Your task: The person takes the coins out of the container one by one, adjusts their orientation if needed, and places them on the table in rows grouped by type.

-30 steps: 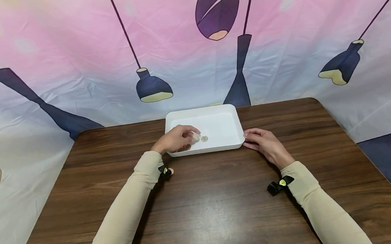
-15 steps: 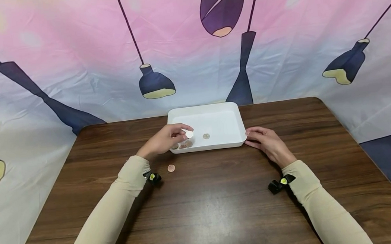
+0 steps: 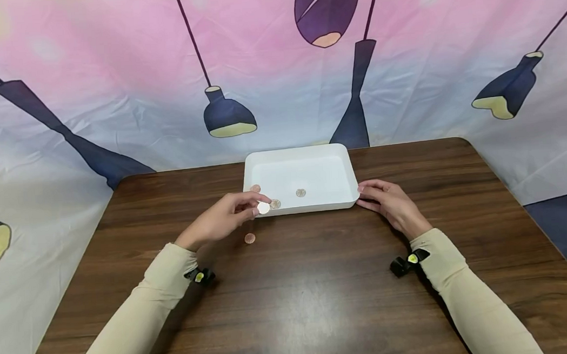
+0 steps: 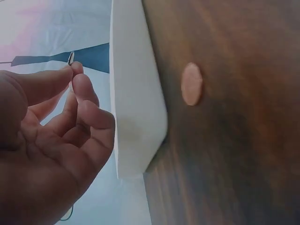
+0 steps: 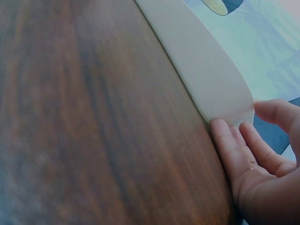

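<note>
A pale, shiny coin [image 3: 263, 208] is pinched between the thumb and fingertips of my left hand [image 3: 218, 218], above the front left rim of the white tray [image 3: 314, 208]. From the left wrist view, that coin [image 4: 71, 58] appears edge-on. A copper-coloured coin [image 3: 250, 238] lies on the table in front of the tray. Inside the tray are a silvery coin [image 3: 300, 192], a coin near the front wall [image 3: 275, 204] and a reddish coin [image 3: 255, 188]; my left hand covers part of that corner. My right hand [image 3: 393, 205] touches the tray's front right corner with its fingers extended.
The tray stands near the back edge of the brown wooden table [image 3: 300, 289]. Behind it hangs a patterned cloth [image 3: 278, 90] with lamp drawings.
My left hand has drawn back leftward and toward me from inside the tray, carrying the pale coin. More of the coins in the tray and on the table came into view. My right hand stays at the corner.
</note>
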A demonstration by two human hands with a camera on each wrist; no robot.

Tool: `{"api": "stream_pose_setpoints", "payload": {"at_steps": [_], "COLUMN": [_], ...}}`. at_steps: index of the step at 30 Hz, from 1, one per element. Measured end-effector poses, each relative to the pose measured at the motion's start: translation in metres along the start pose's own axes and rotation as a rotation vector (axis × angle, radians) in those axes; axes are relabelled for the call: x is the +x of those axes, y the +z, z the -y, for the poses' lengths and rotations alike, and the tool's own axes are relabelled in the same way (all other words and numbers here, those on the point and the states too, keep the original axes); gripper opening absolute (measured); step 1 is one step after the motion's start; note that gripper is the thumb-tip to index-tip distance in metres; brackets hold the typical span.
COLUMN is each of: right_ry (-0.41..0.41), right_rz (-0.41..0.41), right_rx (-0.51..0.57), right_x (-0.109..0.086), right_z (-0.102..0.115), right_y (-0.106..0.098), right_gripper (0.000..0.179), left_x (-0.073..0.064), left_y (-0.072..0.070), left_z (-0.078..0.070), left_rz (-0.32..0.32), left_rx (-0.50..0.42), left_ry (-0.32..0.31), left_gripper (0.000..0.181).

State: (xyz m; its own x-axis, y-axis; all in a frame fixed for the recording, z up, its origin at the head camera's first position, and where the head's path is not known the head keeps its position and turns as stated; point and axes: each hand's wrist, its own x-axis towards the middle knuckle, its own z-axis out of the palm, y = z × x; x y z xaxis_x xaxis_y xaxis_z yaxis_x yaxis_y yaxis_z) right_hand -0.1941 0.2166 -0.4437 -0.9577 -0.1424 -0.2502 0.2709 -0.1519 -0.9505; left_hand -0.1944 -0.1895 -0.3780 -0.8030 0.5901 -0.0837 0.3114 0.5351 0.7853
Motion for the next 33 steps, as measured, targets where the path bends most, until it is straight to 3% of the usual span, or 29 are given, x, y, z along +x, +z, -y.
{"api": "stream_pose_setpoints", "payload": {"at_steps": [7, 18, 24, 33], "right_ry": [0.01, 0.003, 0.01, 0.007], "right_rz": [-0.002, -0.007, -0.01, -0.002], "right_rx": [0.0, 0.002, -0.008, -0.017], "right_x": [0.001, 0.001, 0.001, 0.0], "right_z": [0.001, 0.0, 0.0, 0.001], "right_y": [0.0, 0.0, 0.0, 0.0], "right_gripper": [0.04, 0.03, 0.037, 0.042], "left_x": [-0.027, -0.059, -0.066, -0.068], "left_y": [0.002, 0.007, 0.011, 0.016], "left_z": [0.009, 0.029, 0.034, 0.036], "left_rz": [0.038, 0.123, 0.174, 0.199], "left_rx": [-0.044, -0.014, 0.005, 0.049], "left_ry": [0.001, -0.024, -0.039, -0.024], "left_gripper": [0.032, 0.029, 0.027, 0.022]}}
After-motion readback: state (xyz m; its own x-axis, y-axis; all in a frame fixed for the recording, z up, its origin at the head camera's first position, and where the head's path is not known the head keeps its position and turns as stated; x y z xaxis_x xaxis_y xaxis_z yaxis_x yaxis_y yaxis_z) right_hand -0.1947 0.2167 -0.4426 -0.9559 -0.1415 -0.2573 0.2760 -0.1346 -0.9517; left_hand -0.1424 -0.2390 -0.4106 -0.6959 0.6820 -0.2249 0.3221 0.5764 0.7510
